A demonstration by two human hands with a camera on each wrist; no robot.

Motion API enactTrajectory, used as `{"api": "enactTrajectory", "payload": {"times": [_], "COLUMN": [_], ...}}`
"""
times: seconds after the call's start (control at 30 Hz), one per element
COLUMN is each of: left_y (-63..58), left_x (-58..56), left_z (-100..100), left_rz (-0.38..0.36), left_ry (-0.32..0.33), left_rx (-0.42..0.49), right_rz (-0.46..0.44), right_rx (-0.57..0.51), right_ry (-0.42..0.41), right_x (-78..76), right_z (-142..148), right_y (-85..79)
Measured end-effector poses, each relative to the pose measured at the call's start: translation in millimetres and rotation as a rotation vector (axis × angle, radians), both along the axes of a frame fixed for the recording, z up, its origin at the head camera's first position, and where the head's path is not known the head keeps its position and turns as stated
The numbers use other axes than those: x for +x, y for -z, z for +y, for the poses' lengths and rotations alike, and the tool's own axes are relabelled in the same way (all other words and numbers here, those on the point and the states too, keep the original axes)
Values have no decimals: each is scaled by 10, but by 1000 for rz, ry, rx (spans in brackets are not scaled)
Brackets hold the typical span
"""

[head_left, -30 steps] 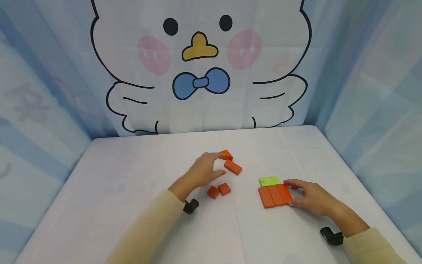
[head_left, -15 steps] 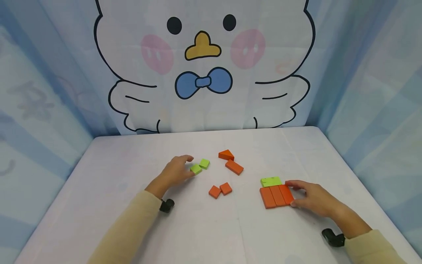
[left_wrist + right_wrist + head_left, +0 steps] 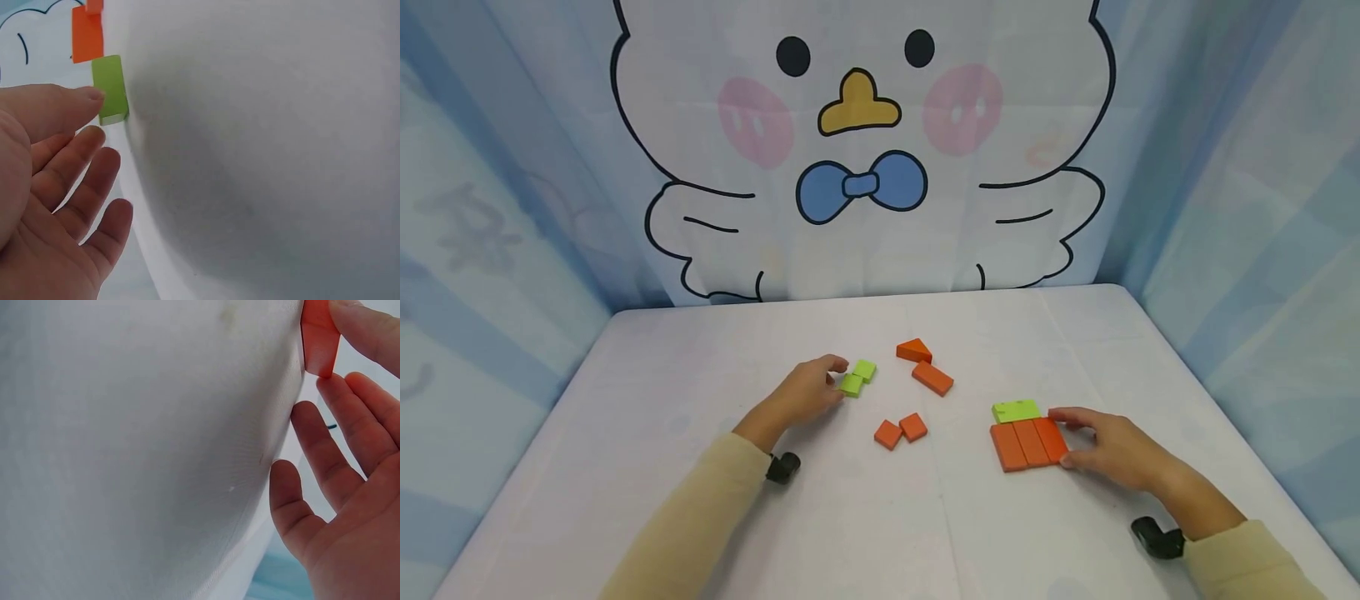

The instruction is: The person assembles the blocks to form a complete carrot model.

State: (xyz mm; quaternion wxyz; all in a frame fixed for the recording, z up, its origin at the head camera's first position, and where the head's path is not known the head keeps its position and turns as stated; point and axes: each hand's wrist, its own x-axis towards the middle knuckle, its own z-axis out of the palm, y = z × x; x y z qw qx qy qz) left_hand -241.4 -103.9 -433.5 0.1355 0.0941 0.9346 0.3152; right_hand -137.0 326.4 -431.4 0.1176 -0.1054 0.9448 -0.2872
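In the head view my left hand (image 3: 807,390) is beside two small lime-green square blocks. Its thumb tip touches the nearer green block (image 3: 851,385), and the other fingers are loosely bent. The second green block (image 3: 864,371) sits corner to corner with it. On the right, several orange bar blocks (image 3: 1024,445) lie side by side as a flat rectangle, with a longer green block (image 3: 1017,412) along their far edge. My right hand (image 3: 1108,448) pinches the rightmost orange block (image 3: 322,337) end to end, thumb at the near end, index finger at the far end.
Two small orange square blocks (image 3: 901,430) lie near the middle of the white table (image 3: 880,525). Further back are an orange triangular block (image 3: 914,350) and an orange rectangular block (image 3: 933,378). A printed cloth hangs behind the table.
My left hand has drawn back left from near the orange triangle to the green squares. The nearer green square has shifted slightly right, against the other. The right hand stays at the orange blocks.
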Motion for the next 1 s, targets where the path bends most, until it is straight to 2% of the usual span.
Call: {"api": "enactTrajectory", "payload": {"times": [0.37, 0.77, 1.0], "left_y": [-7, 27, 27], "left_x": [25, 77, 94], "left_z": [13, 99, 117], "left_rz": [60, 52, 61], "left_ry": [50, 69, 84], "left_rx": [-94, -52, -61], "right_rz": [10, 20, 12], "right_rx": [5, 2, 1], "right_ry": [-8, -15, -3], "right_x": [6, 4, 7], "right_z": [13, 16, 2], "right_y": [-11, 1, -5]}}
